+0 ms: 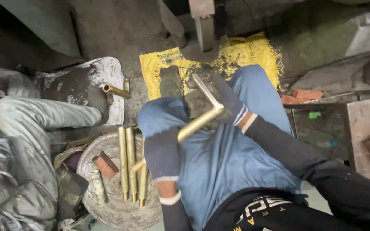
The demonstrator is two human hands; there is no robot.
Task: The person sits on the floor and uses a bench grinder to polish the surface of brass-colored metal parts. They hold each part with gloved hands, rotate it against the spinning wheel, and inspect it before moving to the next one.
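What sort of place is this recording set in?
Probably a small metal workshop with work done on the floor. The gloved left hand and right hand hold a bent brass tube, brass tubes lie on a round slab, and bricks lie nearby.

Brass rods (130, 164) and a brick piece (105, 164) crowd the round block (116, 209) at nine o'clock; bare yellow sack (247, 53) at twelve.
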